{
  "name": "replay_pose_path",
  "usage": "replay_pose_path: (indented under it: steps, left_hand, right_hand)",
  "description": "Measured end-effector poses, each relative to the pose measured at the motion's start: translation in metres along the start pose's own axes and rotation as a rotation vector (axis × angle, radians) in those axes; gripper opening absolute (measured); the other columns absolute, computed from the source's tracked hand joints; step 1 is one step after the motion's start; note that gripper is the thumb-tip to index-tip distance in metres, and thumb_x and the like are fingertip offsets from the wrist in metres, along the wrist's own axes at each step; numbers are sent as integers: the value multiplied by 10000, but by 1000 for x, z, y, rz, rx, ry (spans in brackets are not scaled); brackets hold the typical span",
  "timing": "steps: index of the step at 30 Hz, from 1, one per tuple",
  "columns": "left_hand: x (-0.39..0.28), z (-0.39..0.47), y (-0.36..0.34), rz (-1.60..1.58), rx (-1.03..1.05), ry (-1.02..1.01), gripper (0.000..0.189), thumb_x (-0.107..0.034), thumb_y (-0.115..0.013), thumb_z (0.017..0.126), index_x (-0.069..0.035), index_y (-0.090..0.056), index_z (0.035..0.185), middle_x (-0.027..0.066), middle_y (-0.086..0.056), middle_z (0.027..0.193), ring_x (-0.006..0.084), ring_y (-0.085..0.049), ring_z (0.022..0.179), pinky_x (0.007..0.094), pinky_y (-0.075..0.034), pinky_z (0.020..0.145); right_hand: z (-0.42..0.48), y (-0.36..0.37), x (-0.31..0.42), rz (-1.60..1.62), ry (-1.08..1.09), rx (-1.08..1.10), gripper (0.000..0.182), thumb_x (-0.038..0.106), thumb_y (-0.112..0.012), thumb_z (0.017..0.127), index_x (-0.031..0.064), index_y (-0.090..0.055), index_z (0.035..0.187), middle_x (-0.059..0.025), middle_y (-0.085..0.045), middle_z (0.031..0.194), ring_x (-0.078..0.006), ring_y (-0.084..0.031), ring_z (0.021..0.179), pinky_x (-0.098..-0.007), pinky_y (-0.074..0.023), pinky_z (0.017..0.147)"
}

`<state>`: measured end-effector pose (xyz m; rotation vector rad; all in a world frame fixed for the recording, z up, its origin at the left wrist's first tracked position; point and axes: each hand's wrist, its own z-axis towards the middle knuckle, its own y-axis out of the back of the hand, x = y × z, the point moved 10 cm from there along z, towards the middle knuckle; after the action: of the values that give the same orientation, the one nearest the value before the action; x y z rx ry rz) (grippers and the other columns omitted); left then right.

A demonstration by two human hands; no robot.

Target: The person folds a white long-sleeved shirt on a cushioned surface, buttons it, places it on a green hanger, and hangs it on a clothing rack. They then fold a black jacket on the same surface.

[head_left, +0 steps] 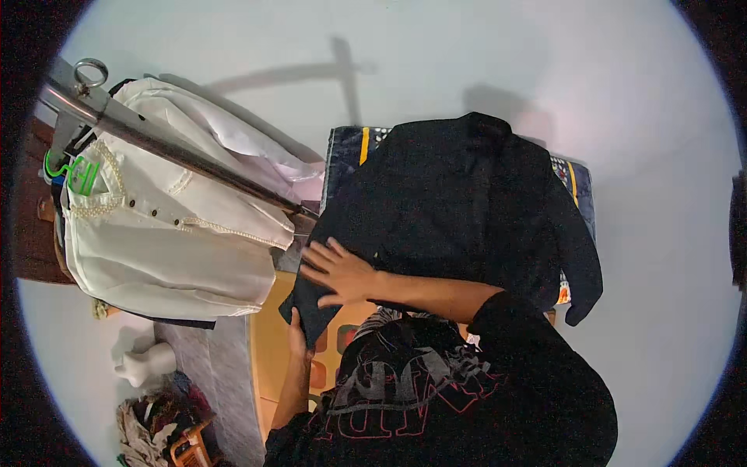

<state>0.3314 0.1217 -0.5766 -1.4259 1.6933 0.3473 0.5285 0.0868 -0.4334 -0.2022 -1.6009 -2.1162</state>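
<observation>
A black long-sleeved shirt lies spread in front of me, its collar at the far end. One of its sleeves angles down to the left, towards me. At the end of that sleeve, my left hand has hold of the cuff, thumb on top and the other fingers hidden beneath. My right hand reaches across to the left and is over the same sleeve, palm down with fingers apart. Its fingertips look slightly blurred. The other sleeve hangs down at the right.
Under the shirt is a dark patterned cloth with yellow stripes. To the left, white garments hang by a metal rail, one on a green hanger. A white mannequin part and heaped cloth lie lower left. A pale wall rises behind.
</observation>
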Motion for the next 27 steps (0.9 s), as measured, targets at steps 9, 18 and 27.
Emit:
replay_pose_path:
  steps: [9, 18, 27]
  left_hand:
    - [-33, 4, 16, 336, -138, -337, 444, -348, -485, 1061, 32, -542, 1283, 156, -684, 1043, 207, -687, 851, 326, -571, 738]
    - [-48, -7, -37, 1780, 591, -25, 305, -268, -624, 969, 33, -671, 950, 92, -678, 767, 196, -697, 739, 321, -547, 663]
    - [-147, 20, -487, 1163, 600, -1394, 273, -151, -663, 899, -42, -628, 1147, 164, -619, 1201, 380, -585, 1107, 442, -463, 976]
  right_hand:
    - [15, 29, -4, -148, -177, -115, 763, 527, -611, 898, 8, -456, 1435, -267, -255, 1576, -425, -197, 1487, -596, -161, 1188]
    - [-87, 190, -39, 149, -245, -367, 442, 242, -687, 895, 130, -618, 1318, -126, -543, 1415, -329, -451, 1369, -495, -359, 1124]
    - [-373, 326, -319, -593, -1313, -349, 698, 300, -748, 845, 100, -439, 1438, -232, -452, 1434, -448, -518, 1221, -491, -457, 1007]
